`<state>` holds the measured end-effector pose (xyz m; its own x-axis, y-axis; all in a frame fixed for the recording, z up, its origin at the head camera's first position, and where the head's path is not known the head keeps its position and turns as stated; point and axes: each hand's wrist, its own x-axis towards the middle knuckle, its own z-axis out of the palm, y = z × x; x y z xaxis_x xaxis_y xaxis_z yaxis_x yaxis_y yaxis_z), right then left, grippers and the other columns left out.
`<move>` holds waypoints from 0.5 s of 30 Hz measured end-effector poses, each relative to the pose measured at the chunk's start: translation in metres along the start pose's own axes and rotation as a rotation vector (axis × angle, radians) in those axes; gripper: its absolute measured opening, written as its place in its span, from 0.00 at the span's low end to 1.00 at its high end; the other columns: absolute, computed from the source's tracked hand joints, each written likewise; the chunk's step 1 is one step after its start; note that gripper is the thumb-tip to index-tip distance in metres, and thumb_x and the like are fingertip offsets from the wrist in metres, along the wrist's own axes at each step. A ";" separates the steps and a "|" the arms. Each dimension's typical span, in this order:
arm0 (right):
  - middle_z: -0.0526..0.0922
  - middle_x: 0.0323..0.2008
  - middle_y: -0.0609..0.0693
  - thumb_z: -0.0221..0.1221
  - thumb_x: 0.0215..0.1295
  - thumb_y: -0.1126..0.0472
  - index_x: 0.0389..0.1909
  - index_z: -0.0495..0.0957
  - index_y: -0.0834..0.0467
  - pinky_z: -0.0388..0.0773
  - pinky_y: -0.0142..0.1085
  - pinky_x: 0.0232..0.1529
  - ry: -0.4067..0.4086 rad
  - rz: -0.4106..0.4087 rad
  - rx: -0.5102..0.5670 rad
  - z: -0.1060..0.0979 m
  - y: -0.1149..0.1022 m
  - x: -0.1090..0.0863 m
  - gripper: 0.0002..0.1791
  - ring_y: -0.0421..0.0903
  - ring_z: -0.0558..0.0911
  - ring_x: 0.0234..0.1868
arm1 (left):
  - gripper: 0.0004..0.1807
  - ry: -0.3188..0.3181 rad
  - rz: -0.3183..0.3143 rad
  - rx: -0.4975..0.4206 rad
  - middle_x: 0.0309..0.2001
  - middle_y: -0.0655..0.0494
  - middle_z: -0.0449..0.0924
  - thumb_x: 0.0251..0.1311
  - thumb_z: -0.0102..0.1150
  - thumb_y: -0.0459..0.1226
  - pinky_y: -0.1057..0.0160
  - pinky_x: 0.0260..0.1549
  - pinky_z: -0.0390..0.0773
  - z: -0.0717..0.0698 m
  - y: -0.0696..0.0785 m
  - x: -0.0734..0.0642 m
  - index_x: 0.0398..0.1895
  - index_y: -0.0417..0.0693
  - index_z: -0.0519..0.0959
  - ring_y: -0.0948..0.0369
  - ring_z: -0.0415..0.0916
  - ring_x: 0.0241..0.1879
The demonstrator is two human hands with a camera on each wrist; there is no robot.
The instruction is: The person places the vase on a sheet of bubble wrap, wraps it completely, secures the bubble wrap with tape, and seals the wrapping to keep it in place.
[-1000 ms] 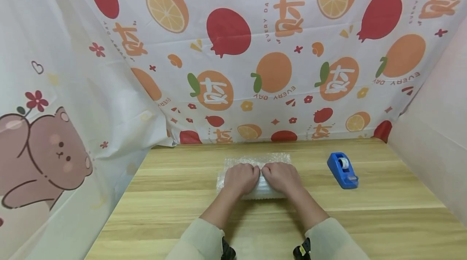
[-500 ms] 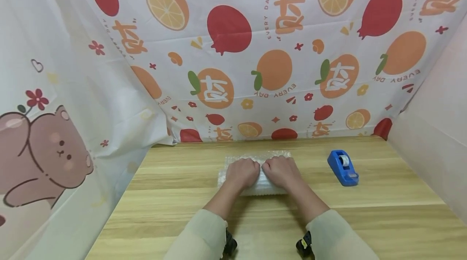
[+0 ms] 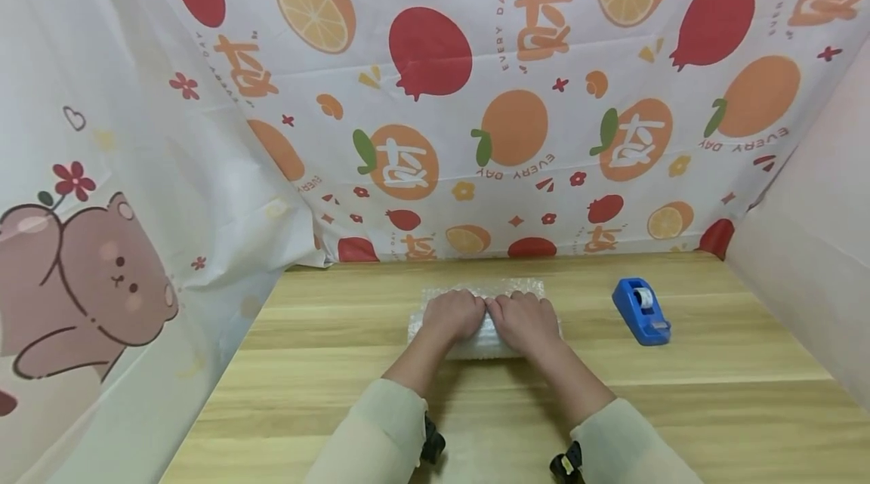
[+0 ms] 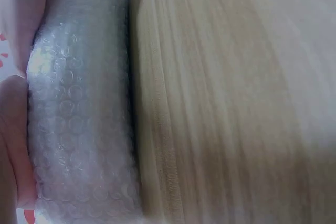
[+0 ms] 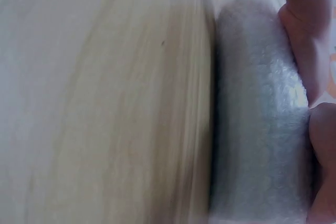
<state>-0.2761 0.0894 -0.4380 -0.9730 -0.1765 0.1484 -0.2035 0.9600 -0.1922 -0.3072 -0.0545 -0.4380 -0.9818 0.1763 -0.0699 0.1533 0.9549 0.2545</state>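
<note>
A roll of clear bubble wrap (image 3: 484,346) lies crosswise on the wooden table, and a flat stretch of the bubble wrap (image 3: 491,289) shows behind it. My left hand (image 3: 454,315) and right hand (image 3: 525,322) grip the roll from above, side by side, thumbs nearly touching. Their fingers are curled over its far side, where the fingertips are hidden. In the left wrist view the bubbly roll (image 4: 81,108) fills the left part, with parts of hands along its edge. The right wrist view has the same roll (image 5: 260,124) at right. Anything inside it cannot be made out.
A blue tape dispenser (image 3: 642,312) with a roll of tape stands on the table (image 3: 326,393) to the right. A fruit-print curtain (image 3: 435,121) hangs behind the table's far edge. A bear-print sheet (image 3: 115,280) hangs at left, a pale wall (image 3: 809,242) at right.
Both hands and the roll have shifted slightly away from me, so a bit less flat wrap shows behind the hands. The tape dispenser has stayed in place.
</note>
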 end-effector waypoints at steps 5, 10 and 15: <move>0.85 0.47 0.52 0.36 0.76 0.41 0.54 0.82 0.47 0.75 0.56 0.47 -0.018 0.009 0.006 0.004 0.005 0.004 0.28 0.57 0.80 0.49 | 0.28 -0.026 -0.027 -0.045 0.47 0.49 0.84 0.71 0.32 0.51 0.50 0.39 0.78 0.000 0.000 0.004 0.37 0.47 0.84 0.50 0.81 0.43; 0.86 0.44 0.50 0.38 0.75 0.42 0.49 0.83 0.47 0.76 0.53 0.42 0.004 0.002 0.005 0.009 0.007 0.009 0.26 0.56 0.81 0.45 | 0.27 -0.013 -0.043 -0.066 0.45 0.48 0.84 0.69 0.34 0.51 0.50 0.35 0.77 0.001 -0.001 0.006 0.33 0.48 0.83 0.51 0.80 0.40; 0.86 0.40 0.49 0.39 0.75 0.43 0.45 0.84 0.48 0.76 0.52 0.37 0.018 0.000 0.010 0.011 0.009 0.012 0.25 0.55 0.82 0.40 | 0.27 -0.005 -0.042 -0.078 0.43 0.50 0.84 0.69 0.34 0.51 0.50 0.33 0.77 0.002 -0.003 0.007 0.31 0.49 0.83 0.53 0.80 0.37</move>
<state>-0.2908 0.0933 -0.4485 -0.9710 -0.1721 0.1660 -0.2043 0.9579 -0.2016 -0.3144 -0.0552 -0.4410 -0.9867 0.1375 -0.0868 0.1023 0.9399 0.3259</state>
